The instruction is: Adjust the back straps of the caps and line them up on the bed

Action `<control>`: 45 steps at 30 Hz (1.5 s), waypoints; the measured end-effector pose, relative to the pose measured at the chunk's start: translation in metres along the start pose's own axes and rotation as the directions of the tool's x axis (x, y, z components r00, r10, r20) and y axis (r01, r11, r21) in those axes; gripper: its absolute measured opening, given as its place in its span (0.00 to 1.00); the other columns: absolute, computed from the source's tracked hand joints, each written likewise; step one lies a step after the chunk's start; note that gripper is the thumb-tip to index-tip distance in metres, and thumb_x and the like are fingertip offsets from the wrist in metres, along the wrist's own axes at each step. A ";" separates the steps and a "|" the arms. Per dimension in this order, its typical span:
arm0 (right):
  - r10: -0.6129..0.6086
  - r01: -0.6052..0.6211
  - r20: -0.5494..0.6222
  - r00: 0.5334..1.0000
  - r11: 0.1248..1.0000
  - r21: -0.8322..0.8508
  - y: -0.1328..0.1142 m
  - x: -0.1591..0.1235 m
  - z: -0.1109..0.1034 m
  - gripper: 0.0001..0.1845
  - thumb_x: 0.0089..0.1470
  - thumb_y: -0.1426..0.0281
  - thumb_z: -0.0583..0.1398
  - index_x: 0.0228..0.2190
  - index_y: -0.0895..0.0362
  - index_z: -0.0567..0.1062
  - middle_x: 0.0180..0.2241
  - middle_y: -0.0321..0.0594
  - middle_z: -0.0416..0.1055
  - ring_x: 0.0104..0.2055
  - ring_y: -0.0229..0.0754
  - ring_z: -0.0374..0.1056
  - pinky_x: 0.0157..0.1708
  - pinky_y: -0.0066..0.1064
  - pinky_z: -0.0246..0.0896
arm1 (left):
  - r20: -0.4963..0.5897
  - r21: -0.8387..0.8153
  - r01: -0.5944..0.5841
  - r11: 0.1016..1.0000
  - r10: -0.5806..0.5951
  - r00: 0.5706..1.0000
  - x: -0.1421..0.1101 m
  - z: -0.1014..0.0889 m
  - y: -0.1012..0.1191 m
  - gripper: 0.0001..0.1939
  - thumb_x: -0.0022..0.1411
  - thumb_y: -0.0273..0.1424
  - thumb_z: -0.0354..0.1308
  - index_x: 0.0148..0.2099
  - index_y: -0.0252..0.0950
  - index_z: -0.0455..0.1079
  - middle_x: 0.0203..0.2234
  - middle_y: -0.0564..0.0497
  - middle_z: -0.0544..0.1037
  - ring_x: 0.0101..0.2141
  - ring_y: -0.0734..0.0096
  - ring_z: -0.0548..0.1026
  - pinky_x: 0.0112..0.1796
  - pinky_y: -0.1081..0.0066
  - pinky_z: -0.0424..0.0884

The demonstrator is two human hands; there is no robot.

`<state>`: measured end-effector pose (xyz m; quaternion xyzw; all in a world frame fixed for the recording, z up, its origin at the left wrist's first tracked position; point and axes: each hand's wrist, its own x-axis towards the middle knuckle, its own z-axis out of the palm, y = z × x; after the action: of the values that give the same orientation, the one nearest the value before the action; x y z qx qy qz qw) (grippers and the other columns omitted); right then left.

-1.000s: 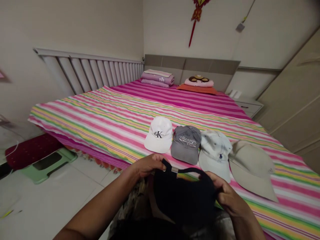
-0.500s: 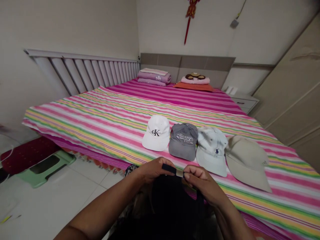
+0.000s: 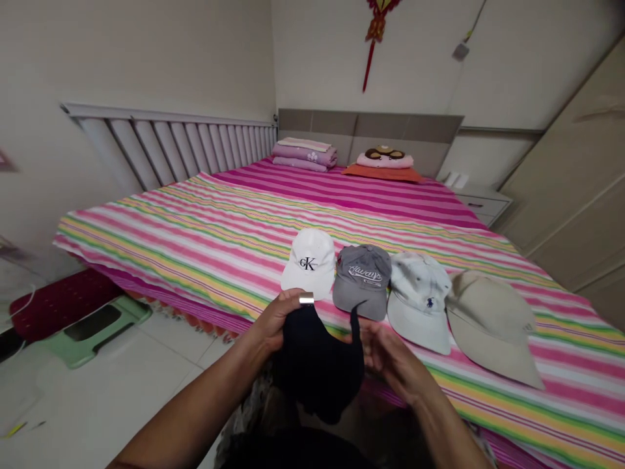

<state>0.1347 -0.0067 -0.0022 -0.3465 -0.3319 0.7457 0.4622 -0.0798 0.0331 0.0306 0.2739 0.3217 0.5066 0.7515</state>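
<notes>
A black cap is held up in front of my body, its back opening facing me and its strap undone. My left hand grips its left side, next to a shiny metal buckle. The loose strap end points upward on the right side. My right hand is at that right edge, fingers curled around behind the strap, partly hidden by the cap. Beyond lie a white cap, a grey cap, a pale cap with a small dark logo and a beige cap, in a row.
The caps lie on a bed with a striped sheet. Folded purple bedding and an orange pillow are at the headboard. A green stool stands on the floor at left, and a white nightstand at the far right.
The strap, joined at the buckle before, is now apart, with its end standing free. The black cap has come up and into fuller view, and my hands have spread apart.
</notes>
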 end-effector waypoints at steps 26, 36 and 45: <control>0.142 -0.095 -0.161 0.977 0.958 0.272 0.026 0.066 0.010 0.16 0.53 0.60 0.54 0.34 0.60 0.71 0.35 0.46 0.75 0.31 0.39 0.71 0.29 0.28 0.64 | -0.259 -0.196 -0.268 0.943 0.214 0.942 0.023 -0.132 0.015 0.06 0.53 0.24 0.54 0.30 0.34 0.73 0.22 0.51 0.78 0.26 0.70 0.75 0.38 0.71 0.70; 0.303 -0.212 -0.292 0.907 0.929 0.304 0.052 0.132 0.032 0.15 0.57 0.67 0.52 0.21 0.60 0.65 0.14 0.36 0.69 0.13 0.29 0.63 0.15 0.18 0.58 | -0.532 0.084 -0.151 0.985 0.172 0.829 0.114 -0.140 0.128 0.11 0.53 0.23 0.50 0.37 0.30 0.71 0.23 0.47 0.78 0.24 0.66 0.75 0.31 0.68 0.74; 0.076 0.017 -0.340 0.937 0.965 0.262 0.041 0.150 0.038 0.10 0.44 0.72 0.63 0.23 0.56 0.64 0.11 0.28 0.65 0.13 0.32 0.63 0.12 0.18 0.58 | -0.569 0.281 -0.062 0.958 0.218 0.793 0.138 -0.178 0.090 0.02 0.46 0.21 0.55 0.26 0.30 0.68 0.10 0.52 0.70 0.11 0.71 0.67 0.17 0.72 0.66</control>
<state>0.0351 0.1104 -0.0467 -0.4139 -0.1389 0.7169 0.5435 -0.2297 0.2080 -0.0455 0.2160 0.5800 0.5772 0.5327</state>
